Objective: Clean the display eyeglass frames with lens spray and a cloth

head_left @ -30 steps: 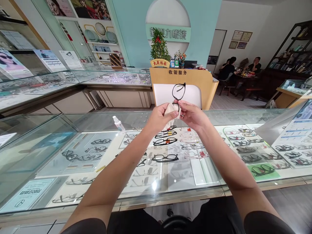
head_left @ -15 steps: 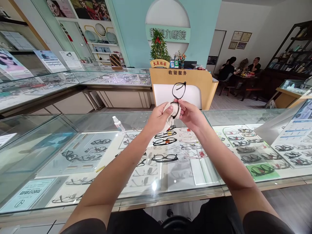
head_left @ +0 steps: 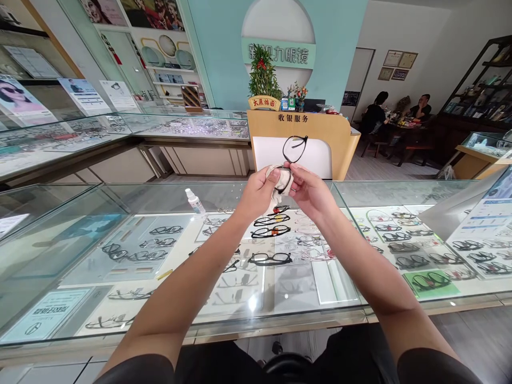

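Observation:
Both hands hold a pair of black-framed eyeglasses (head_left: 295, 149) above the glass counter, turned so that one lens stands on top. My left hand (head_left: 258, 191) is closed on a pale cleaning cloth (head_left: 277, 198), which wraps the lower lens, thumb pressed on it. My right hand (head_left: 310, 189) pinches the frame around the bridge. The fingertips behind the cloth are partly hidden. A white spray bottle (head_left: 194, 201) stands on the counter to the left of my hands.
The glass display counter (head_left: 224, 328) stretches across in front of me, with rows of eyeglasses (head_left: 271, 258) inside. Beyond stands a wooden cashier desk (head_left: 344, 144) with a plant (head_left: 264, 74). Two people (head_left: 374, 114) sit at a table at the back right.
My hands and the cloth have shifted slightly at the lower lens, and the glasses are turned a little. The view has moved slightly; the spray bottle stays in place.

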Motion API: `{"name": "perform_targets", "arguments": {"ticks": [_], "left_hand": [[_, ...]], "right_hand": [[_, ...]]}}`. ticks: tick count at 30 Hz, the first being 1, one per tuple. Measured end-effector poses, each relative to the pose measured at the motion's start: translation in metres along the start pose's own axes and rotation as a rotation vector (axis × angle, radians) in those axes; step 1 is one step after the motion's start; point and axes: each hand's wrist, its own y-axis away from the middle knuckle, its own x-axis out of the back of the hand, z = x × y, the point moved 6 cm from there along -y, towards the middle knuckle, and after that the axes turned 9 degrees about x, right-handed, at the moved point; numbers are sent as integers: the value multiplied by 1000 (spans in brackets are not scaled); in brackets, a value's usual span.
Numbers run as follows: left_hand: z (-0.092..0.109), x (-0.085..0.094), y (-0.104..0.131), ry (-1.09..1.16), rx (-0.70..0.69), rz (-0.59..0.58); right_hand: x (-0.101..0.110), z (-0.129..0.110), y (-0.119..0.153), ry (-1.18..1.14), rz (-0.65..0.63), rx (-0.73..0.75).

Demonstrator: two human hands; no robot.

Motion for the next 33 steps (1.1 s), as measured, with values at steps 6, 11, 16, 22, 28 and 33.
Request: {"name": "perform_targets", "arguments": {"ticks": [6,11,16,22,28,33], "left_hand": [[-4,-4,-1,13,9,-1],[-2,-1,4,9,-38,172],[3,0,1,27,24,-53],[6,-4,3,21,-6,-21],[7,1,7,-33,-27,175],[5,7,5,-110,-53,194]], "right_hand": [[-2,7,2,-16,15,-11],[-14,12,8,-29,-53,-9],[-1,-4,2,-44,27,13],[-8,2,9,-42,30,18],[-16,4,16,-3,2,42],[-6,-5,14,-8,111,64]]}}
